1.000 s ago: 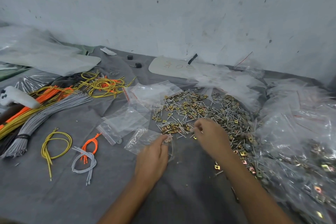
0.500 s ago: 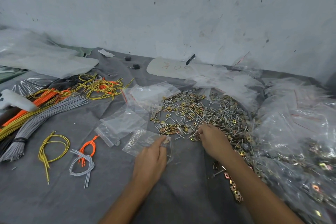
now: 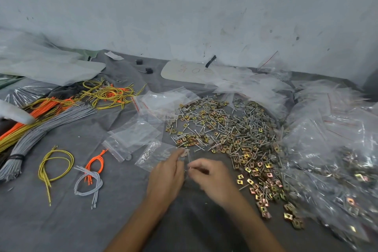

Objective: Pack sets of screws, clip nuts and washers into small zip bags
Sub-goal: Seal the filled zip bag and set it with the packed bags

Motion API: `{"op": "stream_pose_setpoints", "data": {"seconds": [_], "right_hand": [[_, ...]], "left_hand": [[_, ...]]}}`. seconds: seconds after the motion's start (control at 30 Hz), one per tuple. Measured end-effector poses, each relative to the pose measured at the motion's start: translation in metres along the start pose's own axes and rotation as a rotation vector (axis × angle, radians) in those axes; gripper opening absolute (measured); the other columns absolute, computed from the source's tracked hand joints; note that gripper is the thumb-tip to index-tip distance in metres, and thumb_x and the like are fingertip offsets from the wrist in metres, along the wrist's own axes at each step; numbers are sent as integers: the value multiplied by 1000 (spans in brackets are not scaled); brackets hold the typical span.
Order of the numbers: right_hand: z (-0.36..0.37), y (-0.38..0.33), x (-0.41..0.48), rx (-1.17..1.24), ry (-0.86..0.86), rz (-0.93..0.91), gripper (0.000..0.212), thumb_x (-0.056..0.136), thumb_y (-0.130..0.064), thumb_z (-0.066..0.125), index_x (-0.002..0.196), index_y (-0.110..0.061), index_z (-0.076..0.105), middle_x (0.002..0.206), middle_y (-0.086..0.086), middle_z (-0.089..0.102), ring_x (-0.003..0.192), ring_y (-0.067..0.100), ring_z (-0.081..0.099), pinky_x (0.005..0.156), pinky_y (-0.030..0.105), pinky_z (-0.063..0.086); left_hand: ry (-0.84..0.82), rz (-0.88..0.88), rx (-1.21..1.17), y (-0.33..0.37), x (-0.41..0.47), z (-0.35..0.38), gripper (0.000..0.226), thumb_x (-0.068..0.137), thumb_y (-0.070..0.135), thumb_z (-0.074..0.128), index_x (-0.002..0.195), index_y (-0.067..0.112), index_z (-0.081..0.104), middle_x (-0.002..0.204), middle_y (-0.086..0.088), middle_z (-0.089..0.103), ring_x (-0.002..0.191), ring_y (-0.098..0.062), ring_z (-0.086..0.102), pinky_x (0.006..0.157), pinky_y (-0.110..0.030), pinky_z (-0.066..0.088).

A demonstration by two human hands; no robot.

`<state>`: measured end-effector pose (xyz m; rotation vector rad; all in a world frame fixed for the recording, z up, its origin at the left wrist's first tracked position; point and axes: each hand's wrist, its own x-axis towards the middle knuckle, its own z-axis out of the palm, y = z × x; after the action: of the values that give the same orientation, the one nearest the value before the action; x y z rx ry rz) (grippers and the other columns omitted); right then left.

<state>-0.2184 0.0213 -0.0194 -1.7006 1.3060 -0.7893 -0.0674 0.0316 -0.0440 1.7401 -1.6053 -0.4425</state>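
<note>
A heap of screws, brass clip nuts and grey washers [image 3: 231, 129] lies on the grey cloth ahead and to the right of my hands. My left hand [image 3: 166, 176] pinches the mouth of a small clear zip bag [image 3: 155, 152] that lies flat on the cloth. My right hand [image 3: 212, 178] is drawn back from the heap, its fingers curled and its fingertips at the bag's mouth beside my left hand; it pinches a thin screw, blurred by motion. Empty zip bags [image 3: 133, 137] lie to the left of the heap.
Filled clear bags [image 3: 331, 149] pile up at the right. Bundles of grey, orange and yellow cable ties [image 3: 41, 120] lie at the left, with loose yellow [image 3: 55, 163], orange and grey loops [image 3: 90, 182] nearer. A white wall closes the back; a white card [image 3: 188, 69] lies below it.
My right hand has pulled back from the heap toward me and to the left, up to the bag's mouth. My left hand keeps its hold on the bag.
</note>
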Motion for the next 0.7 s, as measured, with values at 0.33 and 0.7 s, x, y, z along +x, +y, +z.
{"op": "stream_pose_setpoints", "data": {"seconds": [0.33,0.7], "right_hand": [[-1,20,23,-502,387,-267,5,97,-28,59,102,-28,59,93,-12,57,83,9,55,65,21,41],[-18,42,48,-741,390,-101,31,100,-20,56,130,-25,61,112,1,64,100,23,56,83,35,46]], "left_hand": [[35,17,-11,-3,0,1,38,101,25,41,134,29,59,111,-2,75,102,-26,68,87,-38,51],[51,25,-20,-8,2,5,43,96,34,36,132,33,59,98,1,75,91,-23,67,77,-34,49]]}}
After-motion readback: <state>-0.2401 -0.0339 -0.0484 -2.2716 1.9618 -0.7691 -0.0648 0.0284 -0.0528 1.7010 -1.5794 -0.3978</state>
